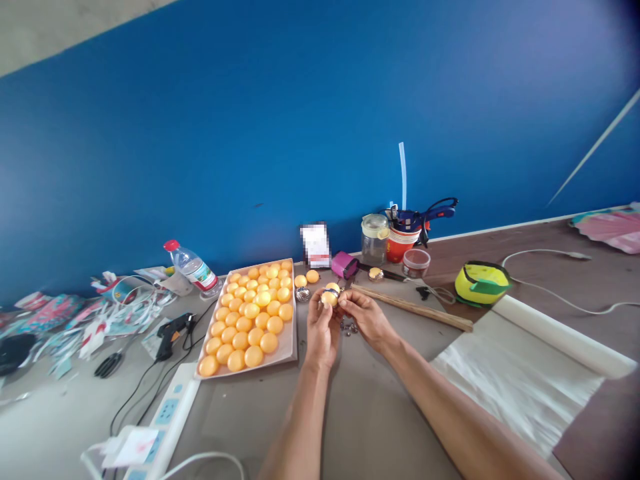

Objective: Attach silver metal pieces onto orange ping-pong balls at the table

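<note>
Between the fingers of my left hand [321, 330] is an orange ball [330, 297] with a dark band across it. My right hand [364, 312] pinches at the ball's right side; whatever is between those fingertips is too small to make out. Several small metallic bits [349, 327] lie on the table just below the ball. Left of my hands, a shallow box [294, 320] holds rows of orange balls [243, 323]. Two loose orange balls [313, 276] and a silvery foil-like ball [303, 293] sit by its right edge. Another ball with a silvery part [375, 274] rests farther right.
At left are a tilted bottle [197, 267], a glue gun [173, 333], scissors [109, 364] and a power strip [167, 413]. Behind my hands stand a glass jar [375, 240] and a red cup [401, 245]. A wooden stick [415, 309] and white sheet roll [560, 340] lie right.
</note>
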`<state>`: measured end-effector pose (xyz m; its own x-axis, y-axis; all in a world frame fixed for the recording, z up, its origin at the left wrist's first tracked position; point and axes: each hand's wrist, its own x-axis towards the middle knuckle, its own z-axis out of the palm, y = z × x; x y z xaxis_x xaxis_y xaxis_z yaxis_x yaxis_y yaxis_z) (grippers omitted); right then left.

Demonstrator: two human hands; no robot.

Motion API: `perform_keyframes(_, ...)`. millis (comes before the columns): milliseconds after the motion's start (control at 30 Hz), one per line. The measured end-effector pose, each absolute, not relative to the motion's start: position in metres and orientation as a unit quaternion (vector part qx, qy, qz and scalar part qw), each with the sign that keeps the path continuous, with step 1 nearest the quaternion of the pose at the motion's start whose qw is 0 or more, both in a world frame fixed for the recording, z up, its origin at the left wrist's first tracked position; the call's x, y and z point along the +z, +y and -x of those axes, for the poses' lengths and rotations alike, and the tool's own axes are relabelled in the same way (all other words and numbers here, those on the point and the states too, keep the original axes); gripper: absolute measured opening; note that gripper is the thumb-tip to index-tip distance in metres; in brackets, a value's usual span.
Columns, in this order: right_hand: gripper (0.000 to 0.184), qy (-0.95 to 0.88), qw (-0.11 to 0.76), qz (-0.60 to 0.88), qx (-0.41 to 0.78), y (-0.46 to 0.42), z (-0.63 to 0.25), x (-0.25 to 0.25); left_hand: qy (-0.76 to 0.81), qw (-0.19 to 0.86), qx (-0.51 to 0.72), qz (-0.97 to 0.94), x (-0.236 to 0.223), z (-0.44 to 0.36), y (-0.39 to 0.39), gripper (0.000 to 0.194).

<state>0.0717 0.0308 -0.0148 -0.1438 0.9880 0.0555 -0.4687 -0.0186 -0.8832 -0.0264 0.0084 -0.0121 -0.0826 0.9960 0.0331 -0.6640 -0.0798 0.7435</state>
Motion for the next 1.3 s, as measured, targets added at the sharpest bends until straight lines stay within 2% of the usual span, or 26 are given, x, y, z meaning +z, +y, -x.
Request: perform_keyframes(1300, 0.031, -0.402, 0.555, 0.394, 0.613, 0.03, -0.074, -0.022, 0.35, 0.538, 0.694, -0.326, -0.027, 0.018, 0.006, 0.04)
